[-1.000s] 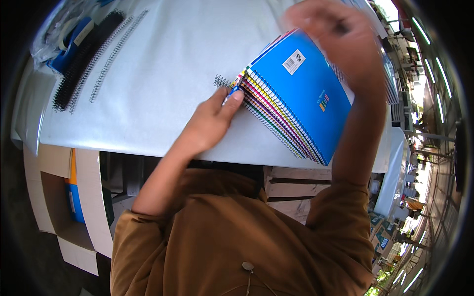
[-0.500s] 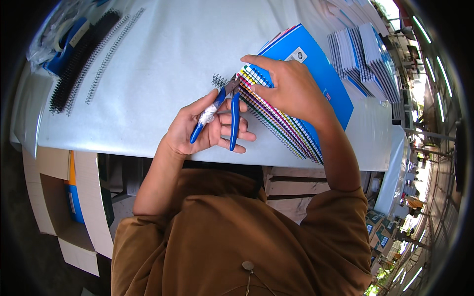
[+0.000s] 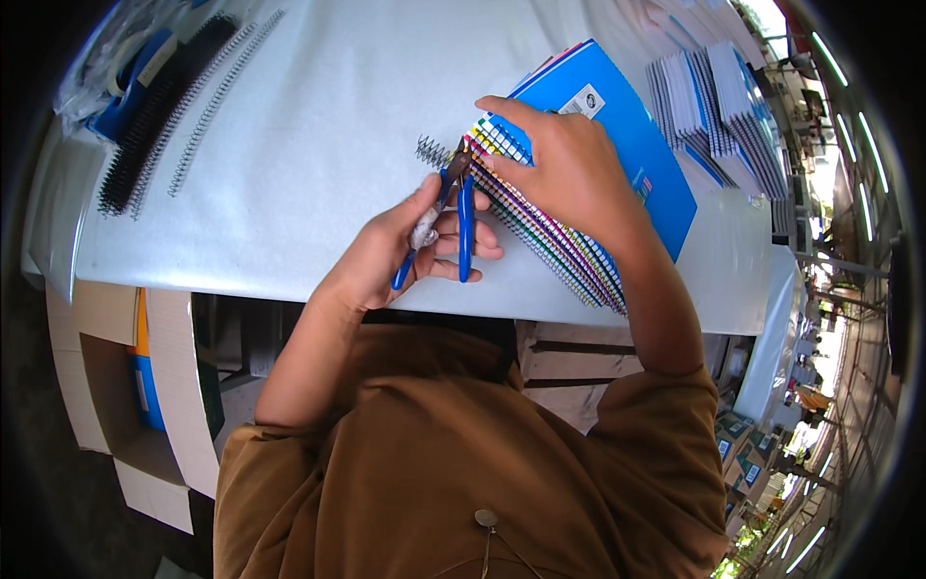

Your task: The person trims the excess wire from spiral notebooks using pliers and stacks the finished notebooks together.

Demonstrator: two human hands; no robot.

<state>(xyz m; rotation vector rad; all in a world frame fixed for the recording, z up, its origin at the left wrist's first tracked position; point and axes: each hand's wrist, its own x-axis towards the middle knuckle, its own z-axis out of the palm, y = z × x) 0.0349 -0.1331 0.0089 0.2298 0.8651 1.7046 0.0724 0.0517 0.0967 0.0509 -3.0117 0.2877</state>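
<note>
My left hand [image 3: 410, 236] holds blue-handled wire cutters [image 3: 466, 227], one grip wrapped in pale tape. Their jaws are at the upper left corner of a stack of spiral notebooks [image 3: 632, 135] with blue covers. A dark coil end [image 3: 434, 151] sticks out to the left of the jaws, past the notebooks' edge. My right hand [image 3: 569, 164] lies over the top notebook, thumb and forefinger gripping the bound edge near that corner. Multicoloured page edges fan out along the binding side. Whether the jaws have a wire between them is too small to tell.
Loose black spiral coils [image 3: 217, 106] lie at the left of the pale-covered table [image 3: 318, 116], beside a blue tape dispenser [image 3: 135, 87]. More spiral notebooks [image 3: 714, 116] are stacked at the far right. An open cardboard box [image 3: 174, 386] stands below the table's left front.
My left hand has shifted slightly to the right, and the cutter handles have come closer together. The right hand and the notebook stack have barely moved.
</note>
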